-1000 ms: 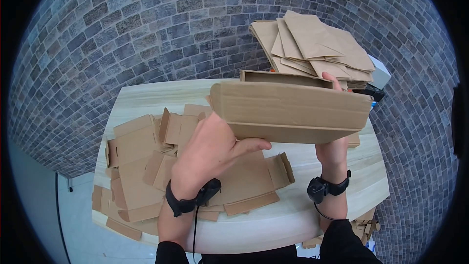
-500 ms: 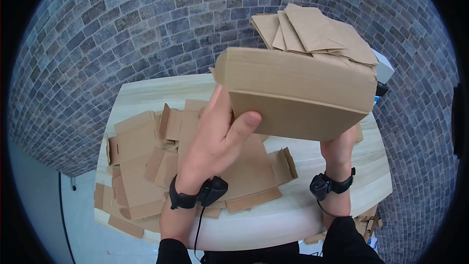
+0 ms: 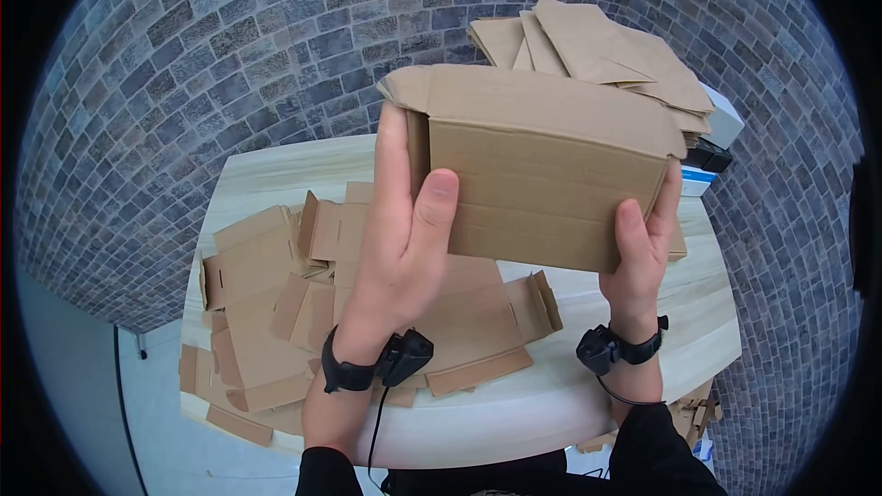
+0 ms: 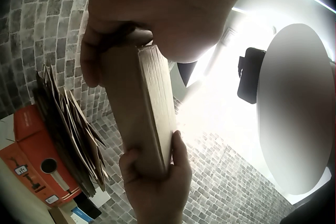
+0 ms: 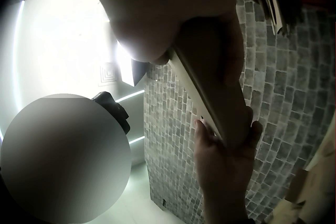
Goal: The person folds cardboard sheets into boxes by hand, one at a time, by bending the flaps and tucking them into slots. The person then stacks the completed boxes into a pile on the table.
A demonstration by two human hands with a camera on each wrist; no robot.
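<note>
A brown cardboard box [image 3: 542, 184] is held up above the table by both hands. The left hand [image 3: 400, 230] grips its left end, thumb on the face toward the head camera and fingers along the side, where a gap shows beside a flap. At the lower right corner the right hand [image 3: 640, 253] holds it, thumb on the same face. In the left wrist view the box [image 4: 139, 98] appears edge-on between the two hands; the right wrist view shows it too [image 5: 210, 77], dimly lit.
Flattened cardboard pieces [image 3: 266, 312] cover the left and middle of the table [image 3: 514, 422]. Behind the box, a stack of flat brown cardboard [image 3: 597, 46] rises at the back right, over an orange carton [image 4: 37, 150]. More cardboard [image 3: 691, 418] lies below the table's right edge.
The box has been raised and tilted, so its broad face now shows toward the head camera. The left thumb has shifted onto that face, and the right thumb has come into view on it.
</note>
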